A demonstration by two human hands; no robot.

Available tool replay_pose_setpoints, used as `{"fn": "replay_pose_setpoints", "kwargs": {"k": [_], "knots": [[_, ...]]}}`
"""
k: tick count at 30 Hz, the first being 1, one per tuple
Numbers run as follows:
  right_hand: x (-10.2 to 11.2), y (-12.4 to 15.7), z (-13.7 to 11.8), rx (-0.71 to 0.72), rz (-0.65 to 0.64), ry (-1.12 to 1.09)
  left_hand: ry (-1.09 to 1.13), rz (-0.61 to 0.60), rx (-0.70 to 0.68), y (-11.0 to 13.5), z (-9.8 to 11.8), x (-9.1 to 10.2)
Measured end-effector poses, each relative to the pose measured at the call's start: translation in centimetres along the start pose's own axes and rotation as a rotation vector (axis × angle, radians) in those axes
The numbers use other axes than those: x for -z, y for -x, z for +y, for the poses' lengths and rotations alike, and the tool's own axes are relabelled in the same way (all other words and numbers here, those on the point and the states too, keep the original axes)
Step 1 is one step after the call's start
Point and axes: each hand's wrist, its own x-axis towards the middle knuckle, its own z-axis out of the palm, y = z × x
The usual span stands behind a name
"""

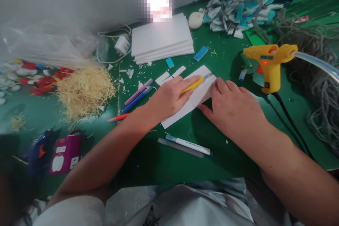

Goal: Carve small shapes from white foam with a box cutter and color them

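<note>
My left hand (171,95) is closed around a yellow utility knife (192,86). Its blade points to the upper right and lies over a white board piece (177,114). My right hand (234,107) grips the right end of that same board, fingers at the far corner and thumb at the near edge. Small white strips (162,77) lie just beyond my left hand. Left of it are a pink marker (138,91), a blue marker (136,99) and a partly covered red pen (118,117). A teal-capped marker (188,144) and a grey marker (180,147) lie nearer me.
A yellow glue gun (270,65) with a lit red light stands at the right. White sheets (161,39) are stacked at the back. Wood shavings (84,91) and a purple box (66,153) sit left. Grey yarn (323,113) and a teal-white scrap pile (238,7) lie right.
</note>
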Motion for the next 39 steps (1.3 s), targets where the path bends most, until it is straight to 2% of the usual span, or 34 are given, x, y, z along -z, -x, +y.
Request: {"fn": "replay_pose_setpoints", "kwargs": {"k": [3,8,12,19,30,36,39], "knots": [[0.0,0.1,0.0,0.005,0.016,-0.004,-0.015,-0.004,-0.015,0.0,0.2,0.0],[0.3,-0.1,-0.2,-0.026,-0.053,-0.012,-0.029,-0.009,-0.039,0.1,0.5,-0.3],[0.2,-0.1,-0.1,-0.001,-0.006,-0.012,-0.033,0.006,-0.013,0.1,0.6,-0.3],[1.6,-0.4,-0.6,-0.070,-0.165,-0.006,-0.044,0.001,0.001,0.2,0.6,-0.2],[-0.1,0.0,0.1,0.010,0.009,-0.003,-0.055,0.001,0.000,0.2,0.5,-0.3],[0.2,-0.1,-0.1,-0.014,-0.059,0.013,-0.101,-0.061,0.002,-0.5,1.1,0.1],[0.3,0.0,-0.2,0.006,-0.025,0.030,-0.170,-0.111,0.040,-0.9,1.9,0.4]]}}
